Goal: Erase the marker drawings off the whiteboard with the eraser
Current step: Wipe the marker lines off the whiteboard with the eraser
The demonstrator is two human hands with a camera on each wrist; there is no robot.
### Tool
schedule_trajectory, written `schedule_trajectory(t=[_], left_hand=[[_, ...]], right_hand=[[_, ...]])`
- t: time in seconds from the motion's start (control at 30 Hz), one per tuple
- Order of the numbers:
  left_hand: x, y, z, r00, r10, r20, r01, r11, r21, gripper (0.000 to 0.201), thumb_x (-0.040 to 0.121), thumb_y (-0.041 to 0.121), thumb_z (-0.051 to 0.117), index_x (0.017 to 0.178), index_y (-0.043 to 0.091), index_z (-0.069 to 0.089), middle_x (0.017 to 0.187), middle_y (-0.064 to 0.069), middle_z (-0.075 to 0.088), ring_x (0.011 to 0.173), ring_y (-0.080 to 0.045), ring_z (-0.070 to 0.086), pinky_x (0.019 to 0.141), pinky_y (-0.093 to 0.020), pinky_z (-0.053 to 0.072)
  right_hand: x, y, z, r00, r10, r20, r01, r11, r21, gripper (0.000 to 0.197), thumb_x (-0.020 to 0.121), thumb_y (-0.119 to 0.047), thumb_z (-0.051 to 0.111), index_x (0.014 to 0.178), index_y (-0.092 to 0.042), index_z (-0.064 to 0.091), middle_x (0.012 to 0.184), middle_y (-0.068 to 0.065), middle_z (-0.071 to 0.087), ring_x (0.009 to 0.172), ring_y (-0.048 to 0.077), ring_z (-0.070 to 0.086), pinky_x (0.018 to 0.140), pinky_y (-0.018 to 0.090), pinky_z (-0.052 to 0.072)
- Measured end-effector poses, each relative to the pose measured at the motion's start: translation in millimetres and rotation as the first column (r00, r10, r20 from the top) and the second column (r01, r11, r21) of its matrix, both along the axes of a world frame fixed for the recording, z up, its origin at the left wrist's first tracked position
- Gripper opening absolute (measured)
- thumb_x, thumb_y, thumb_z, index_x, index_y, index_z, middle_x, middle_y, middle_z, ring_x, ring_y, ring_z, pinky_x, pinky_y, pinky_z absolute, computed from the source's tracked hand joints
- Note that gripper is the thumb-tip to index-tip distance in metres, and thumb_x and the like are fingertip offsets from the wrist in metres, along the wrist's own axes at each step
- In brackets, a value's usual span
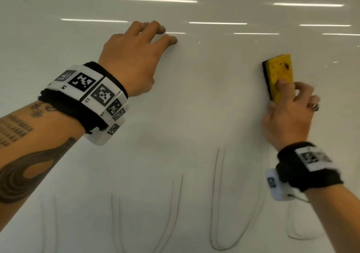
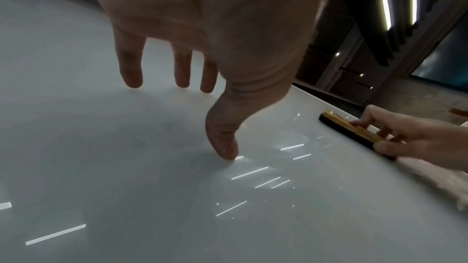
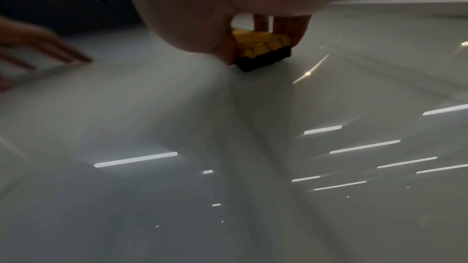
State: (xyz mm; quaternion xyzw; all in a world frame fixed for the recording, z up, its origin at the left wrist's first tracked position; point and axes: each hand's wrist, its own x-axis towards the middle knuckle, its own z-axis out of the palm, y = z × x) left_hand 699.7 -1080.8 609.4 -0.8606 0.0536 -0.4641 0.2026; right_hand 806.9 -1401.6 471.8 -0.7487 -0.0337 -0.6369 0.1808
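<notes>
A left hand braces on the whiteboard at upper left, fingertips touching the surface, while well apart to its right a right hand presses an eraser flat against the board, holding its lower end. Below both hands, marker drawings run across the board's lower part, between the two wrists and under the right one.
</notes>
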Motion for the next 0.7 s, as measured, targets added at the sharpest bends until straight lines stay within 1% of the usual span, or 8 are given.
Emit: schedule_trajectory(t=[0.17,0.23,0.33,0.4,0.43,0.57,0.63,0.7], left_hand=[[4.0,-4.7,0.7,0.999,-0.004,0.050,0.003,1.000,0.010,0.099,0.066,0.010,0.087,0.148,0.028,0.033,0.148,-0.004,0.035,0.135,-0.033,0.034,0.078,-0.053,0.048],[6.5,-3.2,0.6,0.998,-0.010,0.065,0.009,1.000,0.012,0.100,0.065,0.010,0.088,0.147,0.027,0.033,0.147,-0.004,0.036,0.134,-0.034,0.035,0.079,-0.054,0.048],[9.4,2.3,-0.4,0.997,-0.031,0.071,0.029,0.999,0.037,0.099,0.067,0.011,0.087,0.148,0.028,0.032,0.149,-0.005,0.035,0.135,-0.034,0.034,0.085,-0.056,0.045],[11.1,4.3,-2.3,0.996,-0.054,0.077,0.050,0.998,0.048,0.098,0.068,0.011,0.085,0.149,0.027,0.032,0.151,-0.006,0.035,0.136,-0.035,0.034,0.088,-0.057,0.043],[11.9,4.0,-2.7,0.995,-0.063,0.076,0.059,0.997,0.051,0.098,0.068,0.011,0.085,0.149,0.026,0.033,0.151,-0.006,0.035,0.136,-0.035,0.034,0.089,-0.057,0.042],[14.6,4.1,-5.5,0.993,-0.089,0.076,0.086,0.996,0.037,0.094,0.069,0.009,0.084,0.148,0.024,0.035,0.152,-0.008,0.034,0.137,-0.036,0.032,0.096,-0.062,0.039],[15.9,4.6,-9.0,0.992,-0.104,0.071,0.103,0.995,0.019,0.092,0.071,0.007,0.082,0.148,0.024,0.035,0.154,-0.007,0.032,0.139,-0.035,0.030,0.102,-0.064,0.035],[17.0,6.7,-11.5,0.992,-0.111,0.063,0.111,0.994,0.006,0.090,0.073,0.007,0.081,0.148,0.025,0.035,0.156,-0.006,0.031,0.140,-0.034,0.029,0.106,-0.064,0.033]], right_hand=[[-31.8,77.2,-147.5,0.991,0.101,-0.088,-0.126,0.932,-0.341,0.066,0.068,-0.004,0.054,0.133,-0.016,0.049,0.131,0.027,0.046,0.086,0.038,0.046,0.076,0.047,0.044],[-28.7,59.1,-159.2,0.990,0.101,-0.103,-0.133,0.918,-0.374,0.061,0.070,-0.004,0.052,0.129,-0.018,0.050,0.131,0.023,0.046,0.085,0.038,0.047,0.072,0.047,0.046],[-7.4,-1.5,-109.2,0.993,0.036,-0.109,-0.036,0.999,0.003,0.053,0.075,-0.011,0.055,0.128,-0.010,0.049,0.130,0.027,0.043,0.096,0.046,0.046,0.079,0.050,0.041],[1.3,-29.5,-78.0,0.992,0.022,-0.122,0.010,0.966,0.258,0.052,0.078,-0.017,0.051,0.128,-0.005,0.047,0.129,0.028,0.041,0.103,0.049,0.045,0.082,0.051,0.040],[0.3,-26.5,-76.6,0.992,0.011,-0.125,0.026,0.956,0.294,0.052,0.079,-0.017,0.049,0.129,-0.005,0.046,0.129,0.029,0.041,0.103,0.048,0.044,0.083,0.051,0.039],[-31.2,68.1,-155.4,0.986,0.094,-0.141,-0.093,0.996,0.007,0.050,0.080,-0.010,0.057,0.129,-0.010,0.045,0.133,0.025,0.041,0.096,0.042,0.044,0.078,0.051,0.044],[-47.4,106.6,-204.3,0.977,0.133,-0.168,-0.164,0.968,-0.188,0.063,0.069,-0.006,0.068,0.128,-0.016,0.050,0.133,0.022,0.043,0.092,0.037,0.044,0.075,0.047,0.047],[-43.0,99.8,-211.6,0.977,0.139,-0.162,-0.177,0.950,-0.258,0.073,0.059,-0.004,0.072,0.128,-0.018,0.051,0.132,0.021,0.045,0.091,0.035,0.043,0.074,0.045,0.046]])
